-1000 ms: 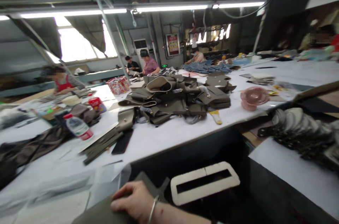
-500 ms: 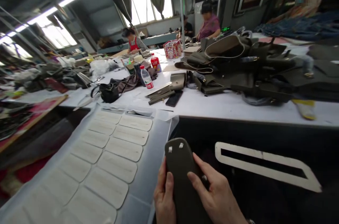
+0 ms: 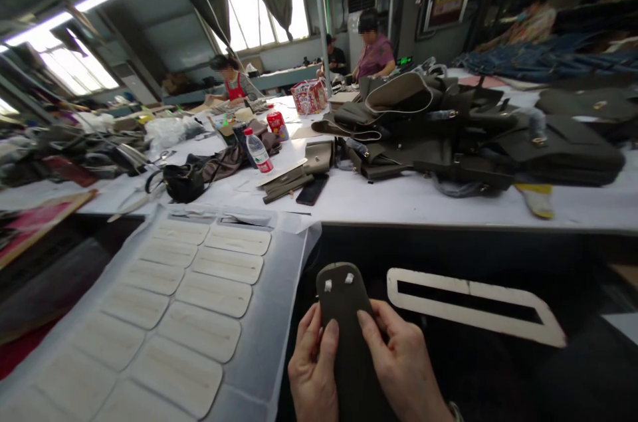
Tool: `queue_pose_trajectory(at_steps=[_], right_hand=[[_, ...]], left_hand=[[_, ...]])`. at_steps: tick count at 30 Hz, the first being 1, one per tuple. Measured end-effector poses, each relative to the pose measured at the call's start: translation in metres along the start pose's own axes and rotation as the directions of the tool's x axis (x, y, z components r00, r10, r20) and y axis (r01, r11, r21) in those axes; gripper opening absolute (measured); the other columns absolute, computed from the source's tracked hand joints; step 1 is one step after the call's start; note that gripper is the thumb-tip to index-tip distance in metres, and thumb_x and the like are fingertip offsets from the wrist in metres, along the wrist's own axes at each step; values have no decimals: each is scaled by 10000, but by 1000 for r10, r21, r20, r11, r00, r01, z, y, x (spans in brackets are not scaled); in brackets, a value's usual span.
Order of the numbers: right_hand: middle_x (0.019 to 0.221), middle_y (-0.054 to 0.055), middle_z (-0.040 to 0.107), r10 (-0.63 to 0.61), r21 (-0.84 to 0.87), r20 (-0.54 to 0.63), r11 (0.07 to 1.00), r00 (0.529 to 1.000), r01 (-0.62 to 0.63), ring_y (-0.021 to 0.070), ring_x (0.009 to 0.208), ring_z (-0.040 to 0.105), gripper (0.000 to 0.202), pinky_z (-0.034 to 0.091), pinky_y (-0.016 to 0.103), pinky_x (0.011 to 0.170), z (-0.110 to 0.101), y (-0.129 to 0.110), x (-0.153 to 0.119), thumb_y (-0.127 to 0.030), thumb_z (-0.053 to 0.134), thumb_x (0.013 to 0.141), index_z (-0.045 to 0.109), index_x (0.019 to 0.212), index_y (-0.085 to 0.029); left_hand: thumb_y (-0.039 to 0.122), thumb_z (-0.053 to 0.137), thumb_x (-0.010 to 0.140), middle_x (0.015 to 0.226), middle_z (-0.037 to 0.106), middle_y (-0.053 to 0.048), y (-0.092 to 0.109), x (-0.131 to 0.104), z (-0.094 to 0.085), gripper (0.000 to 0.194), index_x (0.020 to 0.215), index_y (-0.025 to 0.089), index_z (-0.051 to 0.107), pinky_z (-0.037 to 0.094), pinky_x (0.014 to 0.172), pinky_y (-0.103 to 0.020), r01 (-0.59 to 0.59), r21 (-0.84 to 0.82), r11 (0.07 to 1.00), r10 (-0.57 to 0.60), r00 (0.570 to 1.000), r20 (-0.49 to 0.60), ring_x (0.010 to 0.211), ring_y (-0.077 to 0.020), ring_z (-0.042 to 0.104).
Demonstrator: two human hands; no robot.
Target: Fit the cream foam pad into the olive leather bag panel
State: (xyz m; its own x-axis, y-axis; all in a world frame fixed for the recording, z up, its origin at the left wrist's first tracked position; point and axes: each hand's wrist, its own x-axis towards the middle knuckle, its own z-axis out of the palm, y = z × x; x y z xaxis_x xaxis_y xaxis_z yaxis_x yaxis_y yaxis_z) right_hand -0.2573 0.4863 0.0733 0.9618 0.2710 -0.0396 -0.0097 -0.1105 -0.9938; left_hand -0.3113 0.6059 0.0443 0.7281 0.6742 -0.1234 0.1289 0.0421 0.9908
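Both hands hold a long dark olive leather-like panel (image 3: 345, 329) with a rounded top end and two small white tabs near that end. My left hand (image 3: 315, 362) grips its left edge, thumb on the face and fingers at the side and behind. On the right edge my right hand (image 3: 406, 355) does the same, its thumb lying on the face. The panel's lower end runs out of view at the bottom. Beyond my right hand lies a pale frame-shaped piece (image 3: 473, 308) with a long slot, on a dark surface.
Left of my hands, a translucent sheet (image 3: 266, 342) carries rows of pale rounded panels (image 3: 214, 289). Across the white table (image 3: 369, 206) lie a phone (image 3: 312, 189), a water bottle (image 3: 258, 151), a red can (image 3: 277, 124) and piled dark bags (image 3: 448, 136). Several people work farther back.
The view has swung slightly to the right, so the surroundings sit farther left. The panel stays between both hands, and my left fingers have curled more at its edge.
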Motion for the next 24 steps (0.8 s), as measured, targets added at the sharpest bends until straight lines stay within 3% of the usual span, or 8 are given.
queue_pose_trajectory(at_steps=[4, 9, 12, 14, 16, 19, 21, 24], right_hand=[[883, 32, 680, -15, -17, -44, 1000, 999, 14, 160, 742, 640, 355, 511, 229, 660, -9, -4, 12, -545, 494, 953, 588, 1027, -211], [624, -14, 547, -74, -143, -139, 988, 988, 54, 125, 540, 516, 388, 399, 215, 485, -12, 4, 17, -556, 476, 942, 536, 771, -212], [603, -15, 539, -15, -106, -156, 994, 988, -1, 119, 484, 467, 413, 371, 219, 428, -12, 11, 14, -589, 497, 916, 573, 792, -203], [730, 21, 633, 42, -41, -133, 998, 990, -48, 138, 554, 542, 434, 460, 225, 497, -13, 16, 7, -605, 502, 910, 624, 920, -188], [973, 74, 697, 82, 16, -62, 997, 995, -81, 182, 781, 648, 466, 552, 254, 718, -16, 24, -4, -593, 506, 918, 637, 1089, -181], [1257, 105, 648, 112, 7, 96, 994, 989, -113, 239, 1134, 614, 492, 493, 322, 1002, -21, 43, -30, -546, 520, 927, 605, 1254, -188], [1291, 115, 637, 161, -37, 158, 987, 974, -157, 261, 1191, 593, 520, 477, 353, 1032, -22, 57, -47, -533, 538, 915, 587, 1296, -183], [1141, 128, 705, 263, -27, 156, 965, 952, -262, 273, 1028, 670, 499, 545, 358, 895, -14, 67, -61, -548, 546, 895, 626, 1204, -164]], left_hand=[[532, 684, 805, 1219, 647, -73, 13, 1, 10, 407, 1055, 219, 759, 493, 989, -281, -120, 81, 990, 118, 993, 18, 1133, -217, 610], [467, 648, 851, 939, 685, -79, 28, 3, 21, 319, 837, 165, 748, 540, 767, -245, -217, 92, 972, 209, 974, 84, 861, -178, 662], [439, 641, 862, 903, 687, -71, 27, 3, 23, 296, 809, 168, 748, 536, 766, -236, -238, 119, 964, 228, 969, 90, 837, -168, 665], [433, 623, 876, 960, 695, -76, 19, 0, 20, 290, 862, 176, 758, 539, 816, -236, -239, 134, 962, 227, 969, 97, 894, -174, 671], [415, 621, 878, 1121, 685, -78, 3, -7, 13, 292, 1024, 199, 754, 525, 920, -240, -245, 154, 957, 229, 967, 114, 1045, -188, 655], [368, 636, 870, 1374, 581, -53, -32, -25, -2, 440, 1292, 246, 643, 422, 1092, -263, -248, 171, 954, 226, 964, 136, 1286, -199, 532], [381, 643, 860, 1392, 570, -43, -55, -40, -12, 475, 1315, 246, 628, 400, 1113, -268, -211, 155, 965, 192, 973, 127, 1314, -205, 509], [447, 696, 802, 1303, 636, -58, -73, -54, -18, 508, 1250, 207, 676, 460, 1059, -278, -33, 112, 993, 23, 995, 92, 1234, -229, 578]])
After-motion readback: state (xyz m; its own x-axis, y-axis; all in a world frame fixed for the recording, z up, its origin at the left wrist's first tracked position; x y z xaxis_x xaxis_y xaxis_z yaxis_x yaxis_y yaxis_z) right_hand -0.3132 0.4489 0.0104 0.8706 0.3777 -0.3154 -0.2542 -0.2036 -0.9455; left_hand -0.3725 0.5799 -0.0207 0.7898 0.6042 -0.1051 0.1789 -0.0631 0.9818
